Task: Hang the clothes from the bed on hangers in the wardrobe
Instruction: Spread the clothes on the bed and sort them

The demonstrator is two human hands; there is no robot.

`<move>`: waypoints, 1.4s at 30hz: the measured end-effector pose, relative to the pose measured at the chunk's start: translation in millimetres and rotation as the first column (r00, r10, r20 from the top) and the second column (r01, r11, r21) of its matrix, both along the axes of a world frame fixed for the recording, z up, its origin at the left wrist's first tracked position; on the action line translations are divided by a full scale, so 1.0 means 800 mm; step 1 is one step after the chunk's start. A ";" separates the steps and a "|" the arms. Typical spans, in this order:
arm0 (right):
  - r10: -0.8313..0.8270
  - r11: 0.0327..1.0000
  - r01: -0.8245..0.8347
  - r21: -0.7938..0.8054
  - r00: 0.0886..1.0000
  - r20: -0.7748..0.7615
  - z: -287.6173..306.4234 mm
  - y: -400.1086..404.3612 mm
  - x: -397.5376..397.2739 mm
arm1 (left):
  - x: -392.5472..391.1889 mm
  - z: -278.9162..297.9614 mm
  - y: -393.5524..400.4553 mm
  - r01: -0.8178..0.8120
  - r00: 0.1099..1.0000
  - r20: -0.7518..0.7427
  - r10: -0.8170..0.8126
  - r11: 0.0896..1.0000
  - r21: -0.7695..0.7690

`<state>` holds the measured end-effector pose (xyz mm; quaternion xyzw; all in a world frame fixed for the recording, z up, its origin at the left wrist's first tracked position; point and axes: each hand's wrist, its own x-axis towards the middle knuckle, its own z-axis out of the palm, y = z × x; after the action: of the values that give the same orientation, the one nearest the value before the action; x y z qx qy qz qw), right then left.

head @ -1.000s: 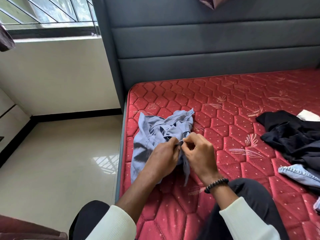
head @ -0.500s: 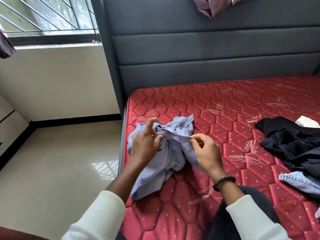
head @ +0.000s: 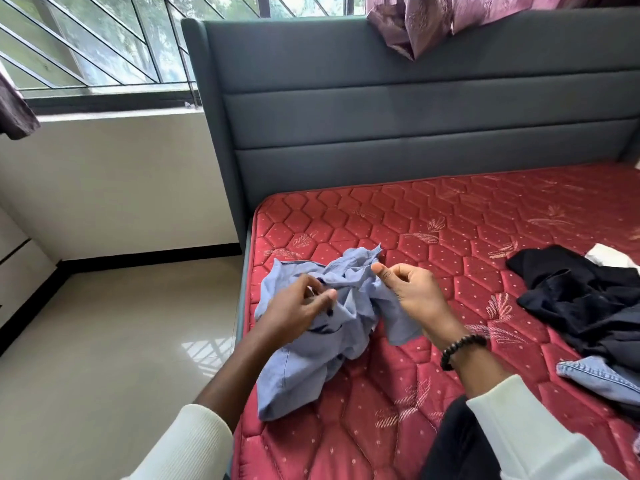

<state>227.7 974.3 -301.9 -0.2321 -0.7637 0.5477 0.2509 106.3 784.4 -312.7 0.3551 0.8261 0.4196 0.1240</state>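
Observation:
A crumpled light blue shirt lies near the left edge of the red quilted mattress. My left hand grips a fold at the shirt's middle, fingers curled into the cloth. My right hand pinches the shirt's right edge between thumb and fingers and holds it slightly up. A black garment and blue jeans lie on the mattress at the right. No hanger or wardrobe is in view.
The grey padded headboard stands behind the mattress, with a purple curtain draped over its top. A barred window and tiled floor are at the left. A white item lies beside the black garment.
Both hands started close together on the shirt; now they have moved apart, spreading the cloth. The camera has tilted up, showing more headboard and window.

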 end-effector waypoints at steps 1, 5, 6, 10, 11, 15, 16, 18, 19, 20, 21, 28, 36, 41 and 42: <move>0.034 0.995 -0.037 -0.097 0.999 -0.025 -0.003 -0.007 0.002 | 0.002 -0.002 0.001 0.062 0.997 -0.037 -0.066 0.994 -0.091; 0.211 0.895 -0.225 -0.384 0.974 -0.079 -0.021 -0.032 0.009 | -0.006 -0.025 -0.009 0.206 0.958 -0.139 -0.250 0.941 -0.267; 0.233 0.875 -0.248 -0.417 0.969 -0.086 -0.026 -0.038 0.012 | -0.005 -0.030 -0.014 0.205 0.959 -0.138 -0.246 0.944 -0.257; 0.173 0.877 -0.200 -0.437 0.980 -0.099 -0.043 -0.052 0.015 | 0.020 -0.055 -0.027 0.169 0.955 -0.182 -0.234 0.933 -0.318; 0.153 0.875 -0.187 -0.447 0.982 -0.111 -0.043 -0.054 0.015 | 0.032 -0.063 -0.027 0.105 0.933 -0.270 -0.236 0.899 -0.425; 0.123 0.915 -0.151 -0.374 0.988 -0.097 -0.039 -0.059 0.013 | 0.064 -0.096 -0.016 -0.138 0.816 -0.558 -0.148 0.888 -0.438; 0.120 0.938 -0.139 -0.318 0.990 -0.081 -0.038 -0.059 0.014 | 0.066 -0.100 -0.012 -0.143 0.812 -0.572 -0.115 0.911 -0.387; 0.107 0.979 -0.110 -0.171 0.994 -0.026 -0.043 -0.051 0.019 | 0.065 -0.098 -0.006 -0.089 0.906 -0.423 -0.011 0.972 -0.217; 0.097 0.990 -0.096 -0.106 0.995 0.003 -0.046 -0.045 0.022 | 0.063 -0.088 -0.004 -0.053 0.974 -0.222 0.034 0.995 -0.084; 0.084 0.995 -0.082 -0.062 0.996 0.027 -0.048 -0.039 0.025 | 0.059 -0.076 0.000 -0.040 0.999 0.008 0.039 0.998 0.055; 0.073 0.997 -0.072 -0.041 0.997 0.037 -0.049 -0.034 0.028 | 0.057 -0.063 0.003 -0.039 0.981 0.193 0.005 0.984 0.175; -0.008 0.988 0.005 -0.157 1.000 -0.020 -0.054 -0.033 0.034 | 0.052 -0.031 -0.010 0.113 0.909 0.381 -0.166 0.981 0.156; 0.021 0.994 -0.021 -0.104 1.000 -0.001 -0.065 -0.031 0.042 | 0.063 -0.040 -0.015 0.129 0.923 0.330 -0.196 0.969 0.212; 0.044 0.969 -0.056 -0.241 0.997 -0.056 -0.067 -0.038 0.054 | 0.077 -0.035 -0.001 -0.045 0.819 0.554 -0.150 0.945 0.323; 0.058 0.964 -0.072 -0.254 0.996 -0.062 -0.067 -0.041 0.055 | 0.079 -0.038 0.003 -0.083 0.808 0.576 -0.129 0.941 0.327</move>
<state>272.1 941.7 -355.3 -0.2224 -0.6867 0.6558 0.2212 169.3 786.4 -342.9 0.2335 0.6580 0.6421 0.3166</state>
